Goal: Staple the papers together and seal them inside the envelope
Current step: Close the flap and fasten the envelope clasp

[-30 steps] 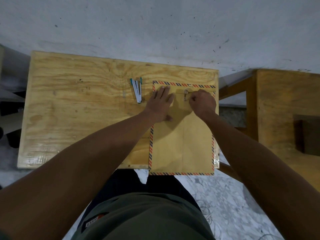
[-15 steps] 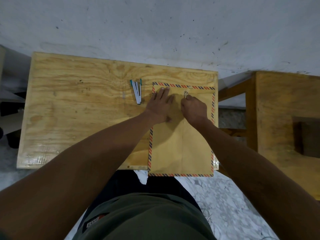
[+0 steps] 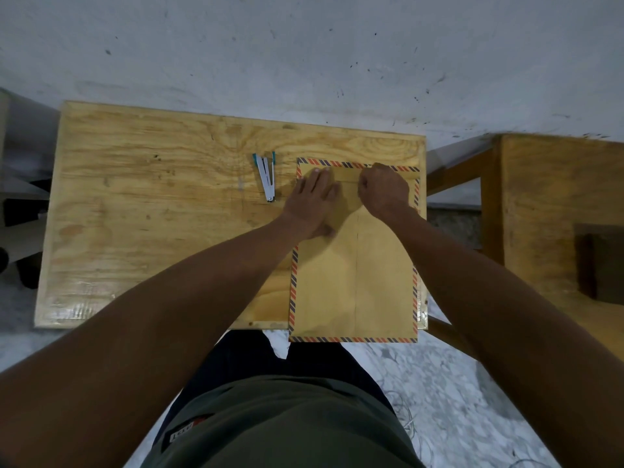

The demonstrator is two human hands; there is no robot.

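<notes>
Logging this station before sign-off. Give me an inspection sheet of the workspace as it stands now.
Surface: plywood table, grain and small marks showing.
Job's things: brown envelope with striped airmail border lies flat at the table's right end, its near edge overhanging the table; papers not visible.
Clutter: white and teal stapler lies left of the envelope, apart from it.
Hands: left hand lies flat on the envelope's upper left; right hand is curled at the flap near the top edge, what it pinches is hidden.
Cables: thin wires on the floor, lower right.
Surroundings: marked white wall; wooden furniture to the right; marbled floor.
</notes>
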